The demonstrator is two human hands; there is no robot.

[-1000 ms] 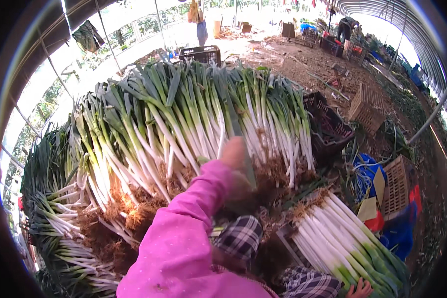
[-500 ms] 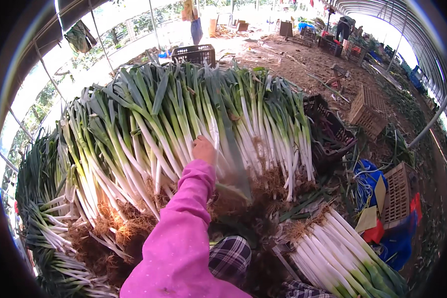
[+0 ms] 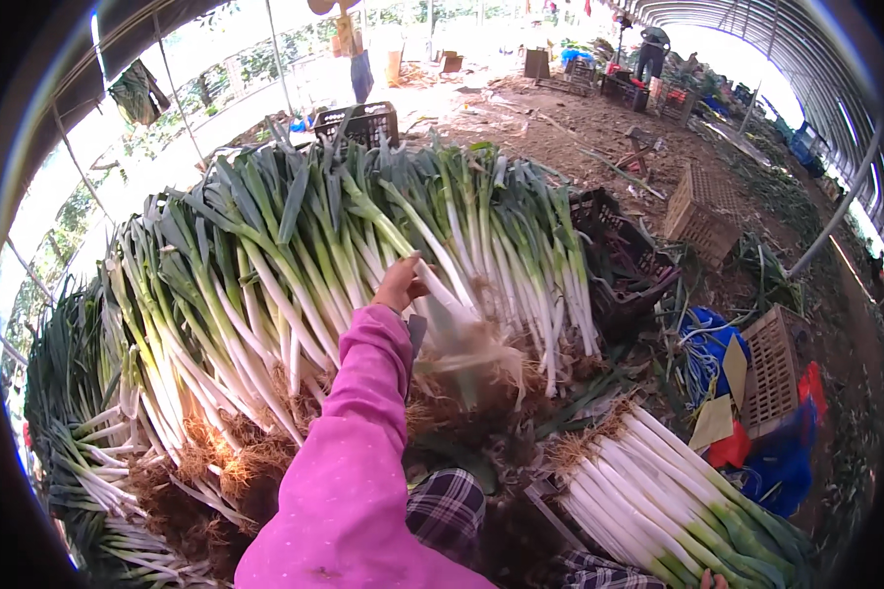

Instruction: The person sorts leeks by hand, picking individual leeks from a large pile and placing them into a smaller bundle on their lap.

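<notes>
My left hand (image 3: 400,283), in a pink sleeve, is closed round a leek (image 3: 442,294) in front of the big pile. This leek slants down to the right, and its root end and loose leaves are smeared by motion. A small grey flat thing (image 3: 415,334) shows beside my left wrist; its kind is unclear. The pile of leeks (image 3: 255,285) lies with green tops away from me and brown roots toward me. Only fingertips of my right hand (image 3: 712,581) show at the bottom edge, by the green part of a neat leek bundle (image 3: 658,491); their grip is hidden.
Dark plastic crates (image 3: 624,255) stand right of the pile and behind it. Brown crates (image 3: 702,216) sit farther right. Blue strapping (image 3: 712,353), yellow card and red cloth lie near the bundle. A person (image 3: 652,51) bends over at the far right.
My left hand has drawn a leek out from the pile, tilting its root end to the right. Right-hand fingertips have come into view at the bottom. The view has shifted slightly.
</notes>
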